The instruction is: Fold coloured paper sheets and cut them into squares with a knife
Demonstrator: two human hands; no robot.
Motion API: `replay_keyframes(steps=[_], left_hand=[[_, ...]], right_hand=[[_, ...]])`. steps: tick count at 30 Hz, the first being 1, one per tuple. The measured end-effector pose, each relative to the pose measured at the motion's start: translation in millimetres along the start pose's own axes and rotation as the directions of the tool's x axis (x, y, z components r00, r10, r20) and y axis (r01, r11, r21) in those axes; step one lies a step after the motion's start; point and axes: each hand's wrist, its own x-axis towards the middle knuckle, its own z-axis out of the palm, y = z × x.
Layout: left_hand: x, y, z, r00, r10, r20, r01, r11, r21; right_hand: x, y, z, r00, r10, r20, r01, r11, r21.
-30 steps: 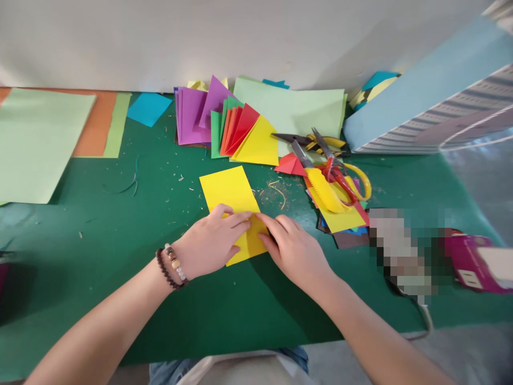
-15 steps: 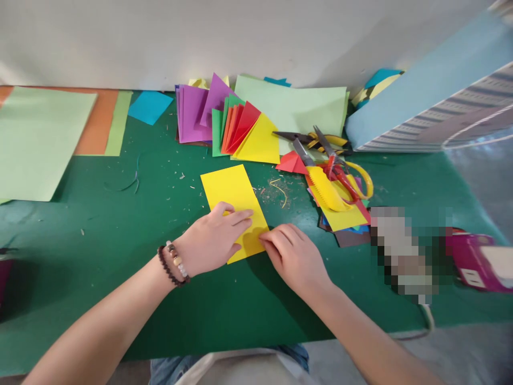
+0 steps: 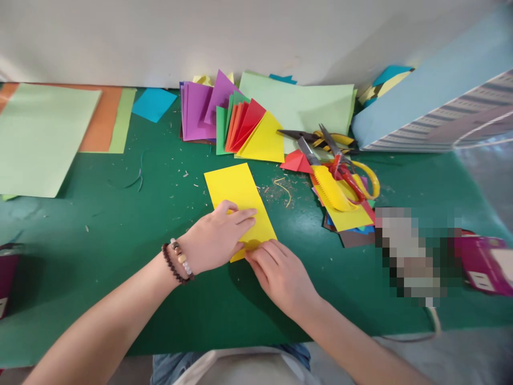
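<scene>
A yellow paper sheet (image 3: 236,195) lies on the green cutting mat (image 3: 120,299), and its near end looks folded over. My left hand (image 3: 214,238) rests flat on the sheet's middle, fingers pointing right. My right hand (image 3: 280,280) presses the sheet's near end with its fingertips, and the two hands nearly touch. Both hands hide the lower part of the sheet, so the fold is hard to see.
Behind the sheet stand fanned stacks of coloured paper (image 3: 240,123). To the right lie red-handled scissors (image 3: 344,171) on zigzag-cut yellow paper (image 3: 331,190). Pale green sheets (image 3: 44,128) lie left. A blurred object (image 3: 417,251) and a magenta box (image 3: 487,264) sit right.
My right hand has slid left and toward me, closer to my left hand, along the sheet's near end. The whole view has shifted slightly.
</scene>
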Motion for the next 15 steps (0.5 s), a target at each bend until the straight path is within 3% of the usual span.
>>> replay_keyframes(steps=[11, 15], left_hand=[[0, 1, -3.3, 0.999, 0.013, 0.036, -0.012, 1.0, -0.026], [-1, 1, -3.1, 0.999, -0.02, 0.029, 0.021, 0.999, -0.032]], right_hand=[[13, -29, 10, 0.999, -0.049, 0.01, 0.048, 0.997, 0.068], [7, -16, -1, 1.0, 0.008, -0.02, -0.005, 0.991, 0.135]])
